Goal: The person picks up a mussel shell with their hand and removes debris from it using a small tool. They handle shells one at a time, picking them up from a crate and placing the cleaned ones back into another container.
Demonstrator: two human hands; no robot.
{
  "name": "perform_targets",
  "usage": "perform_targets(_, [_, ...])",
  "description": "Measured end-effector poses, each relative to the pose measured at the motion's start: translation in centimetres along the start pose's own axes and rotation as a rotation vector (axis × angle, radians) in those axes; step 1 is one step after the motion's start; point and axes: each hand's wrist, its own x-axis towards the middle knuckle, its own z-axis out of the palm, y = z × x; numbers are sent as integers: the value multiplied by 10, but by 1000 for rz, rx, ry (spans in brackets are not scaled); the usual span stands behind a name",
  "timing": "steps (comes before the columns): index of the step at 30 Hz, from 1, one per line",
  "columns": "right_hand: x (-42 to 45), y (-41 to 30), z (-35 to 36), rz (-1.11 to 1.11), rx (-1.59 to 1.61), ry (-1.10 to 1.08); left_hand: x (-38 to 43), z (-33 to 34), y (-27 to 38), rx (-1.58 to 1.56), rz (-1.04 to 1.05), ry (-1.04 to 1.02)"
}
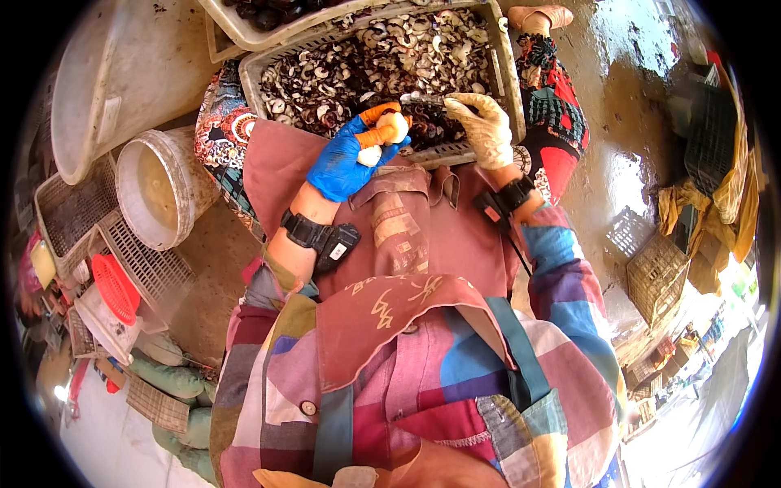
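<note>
My left hand [360, 152], in a blue glove with orange finger covers, is closed around pale round pieces [395, 126], perhaps peeled nuts or bulbs. Between the fingers a dark bit shows. My right hand [479, 128], in a cream glove, pinches a small metal tool [422, 98] whose end points at the left hand; its exact kind cannot be told. Both hands are above the near part of a plastic crate [518, 104] full of pale curved peelings and dark scraps [390, 58].
Another container [244, 38] with dark round items overlaps the crate's far left. At left stand a white bucket [155, 189], a large translucent tub [79, 116], plastic baskets [146, 256] and a red colander [115, 290]. A crate [659, 277] stands on the wet floor at right.
</note>
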Motion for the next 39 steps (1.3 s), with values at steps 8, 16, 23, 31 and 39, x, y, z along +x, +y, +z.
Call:
perform_targets(8, [3, 3, -5, 74, 86, -51, 6, -5, 6, 11, -79, -15])
perform_targets(16, [0, 1, -3, 1, -23, -19, 2, 0, 4, 68, 0, 29])
perform_targets(23, [-3, -14, 4, -527, -342, -12, 5, -12, -1, 149, -11, 91])
perform_targets(31, [-17, -11, 15, -415, -91, -54, 2, 8, -1, 305, 28, 100])
perform_targets(39, [8, 22, 1, 195, -139, -174, 1, -24, 16, -26, 151, 60])
